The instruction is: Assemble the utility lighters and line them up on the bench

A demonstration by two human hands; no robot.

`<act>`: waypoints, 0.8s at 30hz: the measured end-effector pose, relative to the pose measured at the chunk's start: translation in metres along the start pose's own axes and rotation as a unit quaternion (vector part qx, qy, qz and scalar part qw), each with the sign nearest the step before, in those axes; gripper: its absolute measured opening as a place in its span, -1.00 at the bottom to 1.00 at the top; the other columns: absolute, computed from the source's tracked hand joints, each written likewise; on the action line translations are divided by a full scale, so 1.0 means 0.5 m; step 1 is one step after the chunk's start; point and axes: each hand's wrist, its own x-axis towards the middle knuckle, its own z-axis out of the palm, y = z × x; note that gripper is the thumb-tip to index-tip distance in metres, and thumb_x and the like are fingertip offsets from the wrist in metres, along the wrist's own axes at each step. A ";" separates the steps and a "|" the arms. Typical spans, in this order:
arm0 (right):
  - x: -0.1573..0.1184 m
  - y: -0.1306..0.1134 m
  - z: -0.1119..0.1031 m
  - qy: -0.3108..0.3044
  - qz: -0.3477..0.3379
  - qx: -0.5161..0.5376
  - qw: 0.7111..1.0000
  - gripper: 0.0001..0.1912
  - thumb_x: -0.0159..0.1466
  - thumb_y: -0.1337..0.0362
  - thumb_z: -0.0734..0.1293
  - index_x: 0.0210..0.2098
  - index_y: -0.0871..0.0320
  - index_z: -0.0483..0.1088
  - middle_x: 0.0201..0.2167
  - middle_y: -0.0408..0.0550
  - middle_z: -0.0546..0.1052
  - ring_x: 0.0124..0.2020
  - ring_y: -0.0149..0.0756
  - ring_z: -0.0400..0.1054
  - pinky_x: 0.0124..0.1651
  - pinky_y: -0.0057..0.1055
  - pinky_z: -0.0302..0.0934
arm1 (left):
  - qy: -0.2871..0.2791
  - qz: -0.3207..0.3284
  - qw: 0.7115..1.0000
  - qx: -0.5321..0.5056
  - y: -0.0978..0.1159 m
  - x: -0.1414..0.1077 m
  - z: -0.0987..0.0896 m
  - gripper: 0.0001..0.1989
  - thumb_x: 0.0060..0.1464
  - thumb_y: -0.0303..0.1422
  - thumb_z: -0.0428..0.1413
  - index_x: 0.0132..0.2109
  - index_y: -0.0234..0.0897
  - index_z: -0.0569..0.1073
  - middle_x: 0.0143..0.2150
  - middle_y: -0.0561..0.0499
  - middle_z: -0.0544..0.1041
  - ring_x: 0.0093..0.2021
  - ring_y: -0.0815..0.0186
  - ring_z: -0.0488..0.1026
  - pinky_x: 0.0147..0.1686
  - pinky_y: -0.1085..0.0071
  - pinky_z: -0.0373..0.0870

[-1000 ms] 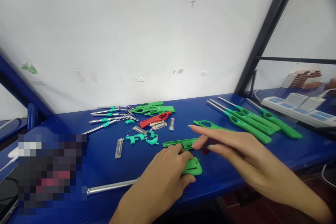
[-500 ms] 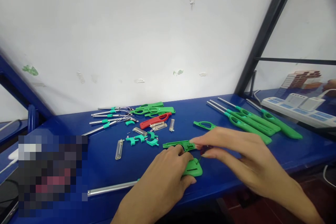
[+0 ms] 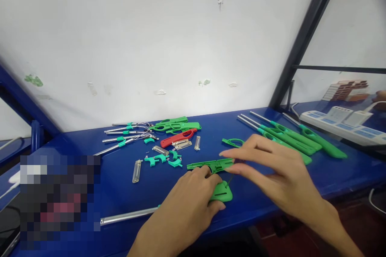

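Pinning the lighter to the table near its front edge: left hand curled over the body, fingers on the far side, thumb on the near side. Slotted butt sticks out right of the grip, rod runs out left along the front edge; the middle is hidden under the palm. Right hand is above and right of the butt, index and thumb a narrow gap apart. Thin shaft slants from behind the thumb down to the butt's far corner; its upper end is hidden, so can't tell whether the right fingers hold it.

Lighter should be light and stiff, smooth plastic, perhaps prone to twisting under a sideways push. Best hold is the broad handle beside the butt, not the slim rod. Shell half lies open just beyond the left knuckles; tank sits farther left.
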 end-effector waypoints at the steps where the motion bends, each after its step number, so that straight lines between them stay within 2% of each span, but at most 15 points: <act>1: -0.001 -0.001 -0.001 -0.011 0.002 -0.006 1.000 -0.70 0.47 0.32 0.41 0.16 -0.01 0.61 -0.11 -0.03 0.68 -0.18 -0.24 0.61 -0.18 -0.38 0.51 | -0.002 -0.002 1.000 0.002 0.000 0.000 0.000 -0.55 0.27 -0.35 0.38 0.26 -0.19 0.56 0.16 -0.12 0.57 0.16 -0.07 0.55 0.19 -0.02 0.49; 3: -0.003 -0.002 -0.006 -0.052 0.007 0.013 0.999 -0.57 0.52 0.35 0.31 0.32 -0.05 0.49 0.09 -0.02 0.67 0.01 -0.20 0.61 0.01 -0.33 0.52 | -0.002 0.002 1.000 0.006 0.000 -0.001 0.000 -0.57 0.28 -0.34 0.37 0.25 -0.18 0.57 0.14 -0.12 0.58 0.14 -0.07 0.55 0.17 -0.02 0.50; 4: -0.004 -0.002 -0.007 -0.070 0.014 0.030 0.997 -0.53 0.54 0.38 0.27 0.37 -0.08 0.44 0.12 -0.05 0.66 0.05 -0.21 0.60 0.05 -0.33 0.51 | -0.003 0.005 1.000 0.007 0.000 0.000 -0.001 -0.58 0.28 -0.34 0.37 0.24 -0.18 0.57 0.14 -0.12 0.58 0.14 -0.07 0.56 0.16 -0.03 0.50; 6: -0.003 -0.001 -0.007 -0.069 0.025 0.049 0.996 -0.56 0.53 0.39 0.28 0.31 -0.11 0.48 0.00 -0.11 0.70 -0.04 -0.26 0.62 -0.01 -0.36 0.51 | -0.004 0.006 1.000 0.007 0.001 0.001 -0.002 -0.58 0.28 -0.34 0.36 0.25 -0.18 0.57 0.16 -0.13 0.57 0.15 -0.07 0.55 0.18 -0.02 0.49; 8: -0.002 0.000 -0.004 -0.027 0.029 0.026 0.999 -0.70 0.49 0.33 0.38 0.14 -0.10 0.59 -0.20 -0.13 0.68 -0.25 -0.28 0.59 -0.19 -0.38 0.49 | -0.008 0.000 1.000 0.006 0.003 0.001 -0.004 -0.57 0.29 -0.34 0.36 0.26 -0.18 0.56 0.18 -0.13 0.57 0.17 -0.07 0.54 0.19 0.00 0.48; 10: 0.000 0.000 -0.003 0.000 0.023 -0.013 1.000 -0.78 0.46 0.27 0.44 0.06 -0.07 0.64 -0.26 -0.11 0.62 -0.33 -0.28 0.54 -0.28 -0.38 0.45 | -0.008 -0.001 1.000 0.006 0.004 0.002 -0.004 -0.57 0.28 -0.34 0.36 0.26 -0.19 0.56 0.18 -0.12 0.57 0.18 -0.06 0.54 0.20 0.01 0.47; 12: 0.000 0.000 -0.006 -0.025 0.020 -0.016 0.999 -0.69 0.51 0.27 0.37 0.20 -0.08 0.58 -0.13 -0.06 0.64 -0.18 -0.25 0.58 -0.15 -0.37 0.48 | -0.004 0.000 1.000 0.008 0.003 0.001 -0.002 -0.57 0.29 -0.34 0.36 0.26 -0.19 0.56 0.17 -0.13 0.57 0.17 -0.06 0.54 0.20 0.00 0.48; 14: -0.001 -0.001 -0.009 -0.074 0.020 0.020 0.997 -0.57 0.56 0.34 0.26 0.35 -0.10 0.44 0.03 -0.07 0.65 0.03 -0.24 0.58 0.05 -0.35 0.47 | -0.003 0.004 1.000 0.010 0.001 0.001 0.001 -0.58 0.29 -0.33 0.36 0.25 -0.18 0.56 0.16 -0.13 0.57 0.16 -0.07 0.54 0.18 -0.02 0.48; 15: -0.002 0.000 -0.010 -0.087 0.020 0.039 0.995 -0.55 0.57 0.36 0.23 0.37 -0.11 0.42 0.05 -0.09 0.66 0.06 -0.26 0.57 0.09 -0.36 0.46 | -0.003 0.006 1.000 0.011 0.000 0.000 0.002 -0.58 0.29 -0.33 0.36 0.25 -0.19 0.57 0.16 -0.13 0.57 0.16 -0.07 0.55 0.18 -0.03 0.49; 17: -0.002 0.001 -0.007 -0.072 0.016 0.051 0.996 -0.61 0.56 0.37 0.27 0.27 -0.10 0.49 -0.06 -0.13 0.67 -0.06 -0.30 0.59 -0.02 -0.41 0.46 | -0.002 0.010 1.000 0.012 -0.002 -0.001 0.004 -0.60 0.29 -0.34 0.35 0.23 -0.18 0.57 0.17 -0.13 0.57 0.16 -0.07 0.55 0.18 -0.04 0.49; 19: -0.002 0.001 -0.002 -0.033 0.019 0.023 0.999 -0.74 0.52 0.33 0.35 0.12 -0.07 0.57 -0.18 -0.13 0.64 -0.24 -0.32 0.55 -0.18 -0.43 0.44 | 0.003 0.011 1.000 0.014 -0.004 -0.002 0.005 -0.61 0.30 -0.34 0.35 0.23 -0.18 0.57 0.17 -0.13 0.56 0.16 -0.07 0.55 0.19 -0.05 0.48; 20: -0.002 0.000 0.000 -0.022 0.022 0.007 0.999 -0.76 0.51 0.32 0.37 0.10 -0.05 0.59 -0.18 -0.12 0.63 -0.27 -0.32 0.54 -0.20 -0.42 0.44 | 0.005 0.011 1.000 0.015 -0.004 -0.002 0.004 -0.61 0.30 -0.34 0.35 0.23 -0.18 0.57 0.17 -0.13 0.57 0.16 -0.07 0.55 0.19 -0.05 0.48; 21: -0.002 0.000 0.000 -0.023 0.028 -0.003 0.999 -0.73 0.52 0.32 0.35 0.14 -0.05 0.58 -0.13 -0.09 0.63 -0.24 -0.29 0.55 -0.19 -0.40 0.45 | 0.005 0.010 1.000 0.015 -0.004 -0.001 0.004 -0.61 0.30 -0.34 0.35 0.23 -0.18 0.57 0.16 -0.12 0.57 0.15 -0.07 0.55 0.18 -0.04 0.49; 24: -0.003 -0.002 -0.005 -0.068 0.030 0.026 0.997 -0.56 0.55 0.37 0.24 0.33 -0.09 0.45 0.10 -0.06 0.64 0.03 -0.22 0.59 0.00 -0.35 0.48 | 0.001 0.008 1.000 0.017 -0.005 0.001 0.005 -0.61 0.30 -0.34 0.35 0.23 -0.18 0.57 0.13 -0.12 0.57 0.11 -0.04 0.56 0.15 0.02 0.50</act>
